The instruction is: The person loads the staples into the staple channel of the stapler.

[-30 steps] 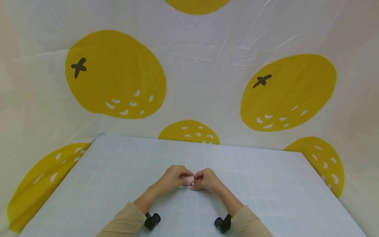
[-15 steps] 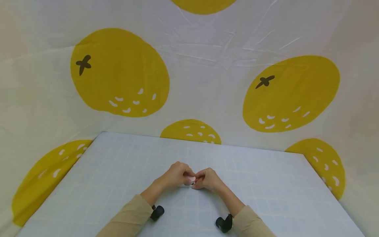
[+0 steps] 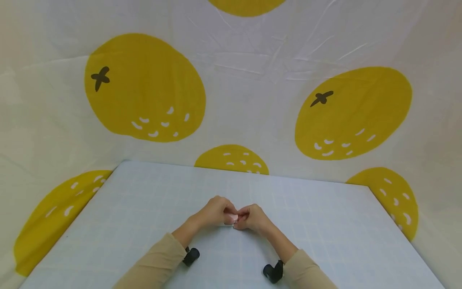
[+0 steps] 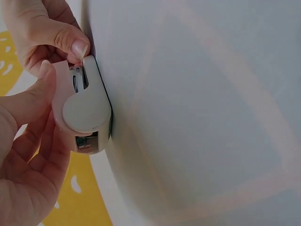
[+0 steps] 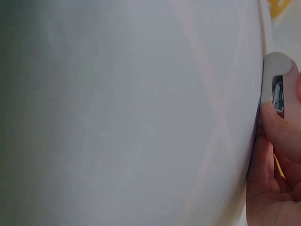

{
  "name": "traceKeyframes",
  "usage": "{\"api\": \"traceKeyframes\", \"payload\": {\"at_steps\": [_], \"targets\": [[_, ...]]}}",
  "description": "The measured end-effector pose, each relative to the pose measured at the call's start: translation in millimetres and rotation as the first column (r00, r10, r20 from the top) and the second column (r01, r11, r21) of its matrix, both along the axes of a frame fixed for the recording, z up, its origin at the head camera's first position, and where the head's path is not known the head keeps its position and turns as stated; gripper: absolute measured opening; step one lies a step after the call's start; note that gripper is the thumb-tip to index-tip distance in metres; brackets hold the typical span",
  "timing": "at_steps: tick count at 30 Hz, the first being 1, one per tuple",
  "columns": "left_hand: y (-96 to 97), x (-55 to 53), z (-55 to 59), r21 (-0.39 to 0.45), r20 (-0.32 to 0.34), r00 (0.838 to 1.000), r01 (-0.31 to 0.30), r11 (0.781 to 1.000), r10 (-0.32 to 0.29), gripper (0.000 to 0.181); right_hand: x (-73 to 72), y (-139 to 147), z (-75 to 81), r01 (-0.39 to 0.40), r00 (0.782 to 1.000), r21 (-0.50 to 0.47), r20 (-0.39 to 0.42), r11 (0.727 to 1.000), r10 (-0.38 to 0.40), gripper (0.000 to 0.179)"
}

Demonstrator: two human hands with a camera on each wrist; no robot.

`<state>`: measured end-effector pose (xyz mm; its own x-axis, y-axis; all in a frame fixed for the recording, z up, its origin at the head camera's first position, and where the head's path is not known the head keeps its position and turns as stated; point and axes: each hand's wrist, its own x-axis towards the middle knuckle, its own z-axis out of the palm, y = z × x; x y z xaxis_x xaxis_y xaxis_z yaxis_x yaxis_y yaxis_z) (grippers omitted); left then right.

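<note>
A small white stapler with a pink top [image 4: 87,110] sits on the table, its metal magazine visible in the left wrist view. My left hand [image 3: 215,212] grips it from the left, thumb on the pink top and fingers curled behind. At the stapler's other end, my right hand [image 3: 254,218] pinches the tip of the white base between thumb and finger. In the head view the two hands hide most of the stapler [image 3: 234,218]. The right wrist view shows the right thumb [image 5: 280,129] against the stapler's side, beside its metal opening.
The table [image 3: 310,224] has a pale blue checked cover and meets a white cloth backdrop [image 3: 249,112] printed with yellow fruits along its far edge. Black cameras [image 3: 273,272] sit at both wrists, beside beige sleeves [image 3: 155,261].
My left hand and forearm have shifted slightly right and forward, and the fingers now cover more of the stapler. The right hand has hardly moved. The head view has tilted a little.
</note>
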<state>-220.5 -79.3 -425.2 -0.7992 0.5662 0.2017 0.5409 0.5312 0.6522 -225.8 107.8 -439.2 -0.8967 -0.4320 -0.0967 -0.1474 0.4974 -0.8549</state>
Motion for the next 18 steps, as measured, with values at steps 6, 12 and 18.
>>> {"api": "traceKeyframes", "payload": {"at_steps": [6, 12, 18], "targets": [[-4.8, 0.5, -4.6, 0.046, 0.056, 0.998, -0.011, 0.999, 0.008, 0.019, 0.0, -2, -0.9, -0.019, 1.000, 0.000, 0.008, 1.000, 0.019, 0.028], [-5.0, 1.4, -4.0, 0.090, 0.078, 0.997, -0.010, 0.996, 0.003, 0.019, -1.2, -2, -2.9, -0.014, 1.000, -0.022, 0.006, 1.000, 0.014, 0.027], [-7.6, -0.3, -1.5, 0.077, 0.039, 0.999, -0.037, 0.996, 0.035, 0.021, -6.6, 13, -0.5, -0.023, 0.996, -0.100, 0.081, 0.995, 0.031, 0.035]]}}
